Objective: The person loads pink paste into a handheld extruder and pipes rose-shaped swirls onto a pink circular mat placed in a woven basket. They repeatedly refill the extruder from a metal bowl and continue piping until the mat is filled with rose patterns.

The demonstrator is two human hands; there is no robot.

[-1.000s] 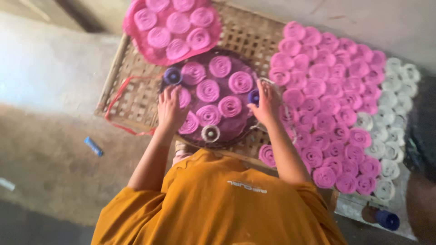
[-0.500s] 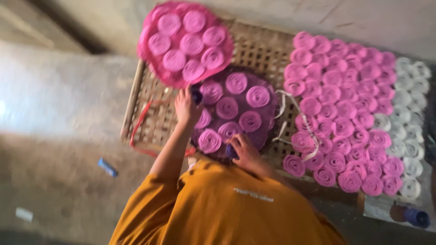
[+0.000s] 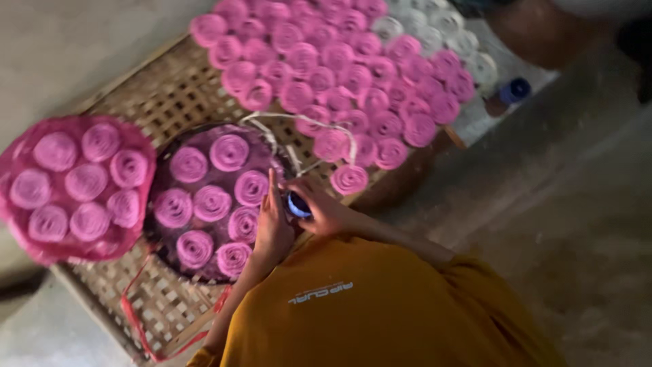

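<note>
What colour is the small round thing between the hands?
Blue, with a pale glint; the small round thing sits between the left hand and right hand, head view.

Woven bamboo lattice platform (image 3: 170,102), dark round tray (image 3: 163,255), pink-netted bundle (image 3: 71,187), loose pink coils (image 3: 339,75)
</note>
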